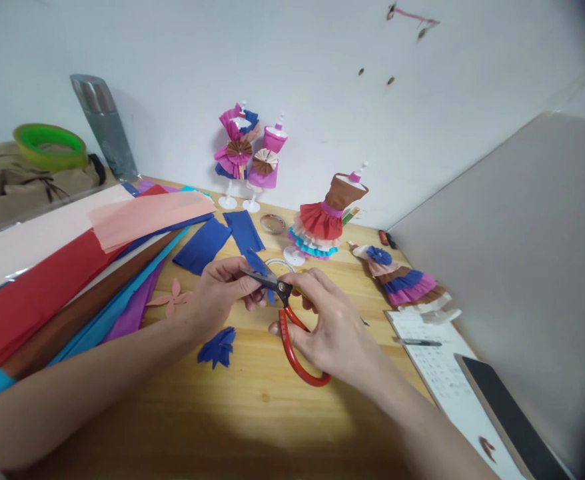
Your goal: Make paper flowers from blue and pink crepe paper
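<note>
My right hand (325,320) grips a pair of scissors (292,343) with red handles and dark blades, pointing left. Between the thumb and fingers of my left hand (227,283) is a small piece of blue crepe paper (256,261), and the blades lie against it. Part of that paper is hidden by the fingers. A cut blue paper flower (217,347) lies on the table below my left hand. A peach paper petal shape (172,298) is left of it, and two blue paper strips (203,245) lie just beyond.
Crepe paper sheets (37,300) in several colours cover the left side. Mini dress forms (236,150) in paper dresses stand by the wall; another dressed form (410,277) lies at right. Tape rolls (272,224), a bottle (105,127), a pen (418,342) and a written sheet (440,373) surround the work.
</note>
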Tool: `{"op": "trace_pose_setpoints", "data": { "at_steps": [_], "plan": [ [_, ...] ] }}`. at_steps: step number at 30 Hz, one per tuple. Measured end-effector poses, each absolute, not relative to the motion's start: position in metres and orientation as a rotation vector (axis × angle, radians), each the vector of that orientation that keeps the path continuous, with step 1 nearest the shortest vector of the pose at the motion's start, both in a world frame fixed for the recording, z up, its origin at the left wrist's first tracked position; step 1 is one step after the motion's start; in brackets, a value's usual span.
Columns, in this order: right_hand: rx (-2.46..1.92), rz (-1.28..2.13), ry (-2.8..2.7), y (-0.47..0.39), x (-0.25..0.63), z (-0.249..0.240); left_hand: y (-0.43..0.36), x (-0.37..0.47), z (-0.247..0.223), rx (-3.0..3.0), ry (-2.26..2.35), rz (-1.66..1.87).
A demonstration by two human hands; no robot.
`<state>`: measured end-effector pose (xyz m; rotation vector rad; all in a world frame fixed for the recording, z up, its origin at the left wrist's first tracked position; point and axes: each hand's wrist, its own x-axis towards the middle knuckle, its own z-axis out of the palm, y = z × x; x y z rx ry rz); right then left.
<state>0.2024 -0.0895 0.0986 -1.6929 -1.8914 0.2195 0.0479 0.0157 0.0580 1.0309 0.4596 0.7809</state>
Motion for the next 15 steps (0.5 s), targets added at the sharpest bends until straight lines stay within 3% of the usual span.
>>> {"op": "trace_pose_setpoints", "data": {
  "at_steps": [15],
  "plan": [
    [-1.483, 0.003, -1.920, -0.092, 0.219, 0.098, 0.024, 0.047, 0.057, 0.948, 0.387, 0.624]
  ]
}}
